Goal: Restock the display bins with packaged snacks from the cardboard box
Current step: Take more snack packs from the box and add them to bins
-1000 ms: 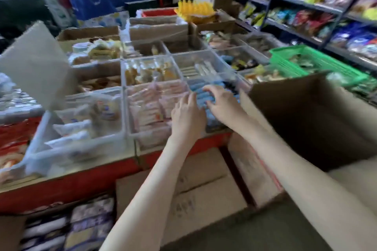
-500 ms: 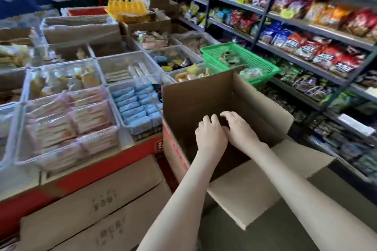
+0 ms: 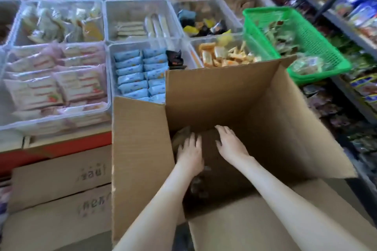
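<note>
Reaching down with straight, spread fingers [image 3: 192,138], gripping nothing; left hand [image 3: 189,155] and right hand [image 3: 230,146] palms-down, side by side, deep inside the open cardboard box [image 3: 224,91], probably groping for packets on its dark floor, too dim to make out. Parked just beside the clear bin [image 3: 142,44] of blue snack packets [image 3: 132,73], likely to shorten each carry.

I see both hands down inside the open cardboard box [image 3: 224,98], palms down, the left hand [image 3: 189,156] just beside the right hand [image 3: 231,146]. Their fingers [image 3: 221,130] are straight over the dark floor, and what lies under them is too blurred to tell. Beyond the fingers to the left, blue packets [image 3: 138,73] fill a clear bin [image 3: 142,43]; beyond to the right sits a green basket [image 3: 306,36].
</note>
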